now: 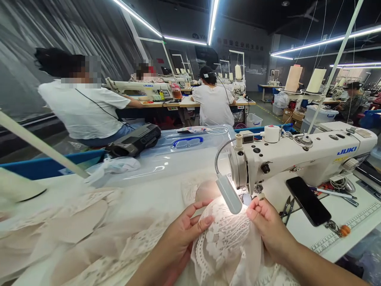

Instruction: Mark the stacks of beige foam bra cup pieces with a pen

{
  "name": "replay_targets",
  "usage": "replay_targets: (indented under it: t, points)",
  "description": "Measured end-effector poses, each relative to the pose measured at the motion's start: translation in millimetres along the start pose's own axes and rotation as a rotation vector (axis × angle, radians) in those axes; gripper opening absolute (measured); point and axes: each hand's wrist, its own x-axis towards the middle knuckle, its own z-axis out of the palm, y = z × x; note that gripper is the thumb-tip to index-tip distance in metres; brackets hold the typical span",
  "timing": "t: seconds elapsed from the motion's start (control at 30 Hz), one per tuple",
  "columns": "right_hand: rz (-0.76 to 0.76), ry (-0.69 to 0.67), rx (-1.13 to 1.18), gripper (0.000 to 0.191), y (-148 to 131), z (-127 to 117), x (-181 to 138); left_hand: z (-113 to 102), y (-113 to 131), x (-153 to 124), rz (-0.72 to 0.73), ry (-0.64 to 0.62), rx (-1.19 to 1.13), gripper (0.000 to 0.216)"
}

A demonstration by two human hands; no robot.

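Observation:
My left hand (pixel 186 230) and my right hand (pixel 266 224) hold a piece of white lace fabric (pixel 226 242) between them, just in front of the needle area of a white JUKI sewing machine (pixel 300 157). The left fingers curl over the lace's left edge. The right hand pinches its upper right edge close to the presser foot. A small gooseneck lamp (pixel 229 192) shines on the lace from above.
Beige and lace pieces (pixel 74 226) pile up at the left. A black phone (pixel 308 200), snips (pixel 287 206) and tools lie right of the machine. A clear plastic bin (pixel 175 153) stands behind. Other people sew at machines farther back.

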Motion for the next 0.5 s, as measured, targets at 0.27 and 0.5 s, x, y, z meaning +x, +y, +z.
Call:
replay_targets:
  t: [0.27, 0.5]
  points:
    - [-0.027, 0.022, 0.033, 0.040, -3, 4, 2, 10, -7, -4, 0.058, -0.005, 0.015, 0.107]
    - [-0.043, -0.015, 0.005, 0.037, -3, 1, 0, 7, -6, 1, 0.075, 0.013, 0.084, 0.105]
